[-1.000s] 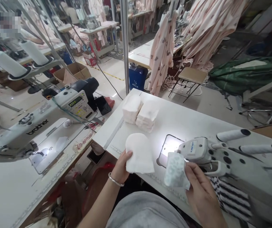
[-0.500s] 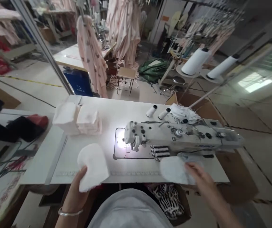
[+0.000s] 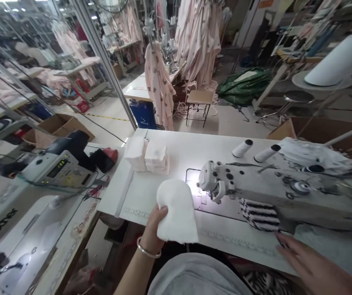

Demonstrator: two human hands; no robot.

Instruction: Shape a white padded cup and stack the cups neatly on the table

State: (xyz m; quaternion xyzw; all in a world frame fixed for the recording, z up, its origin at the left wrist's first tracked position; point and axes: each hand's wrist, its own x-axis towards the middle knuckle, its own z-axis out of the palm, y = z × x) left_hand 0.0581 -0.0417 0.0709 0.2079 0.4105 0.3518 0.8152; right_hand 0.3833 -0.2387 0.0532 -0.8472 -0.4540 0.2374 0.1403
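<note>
Left hand (image 3: 153, 231) grips the white piece (image 3: 176, 211) upright, left of the needle; right hand (image 3: 314, 268) spread, empty, low right.

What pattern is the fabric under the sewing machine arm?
Black-and-white stripes on the fabric, seen in the head view.

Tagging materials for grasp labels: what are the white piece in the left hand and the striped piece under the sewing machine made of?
White piece: looks like soft fleecy or quilted fabric, matte, fuzzy surface, limp edge. Striped piece: black-and-white cloth, probably knit; weave too blurred to confirm.
</note>
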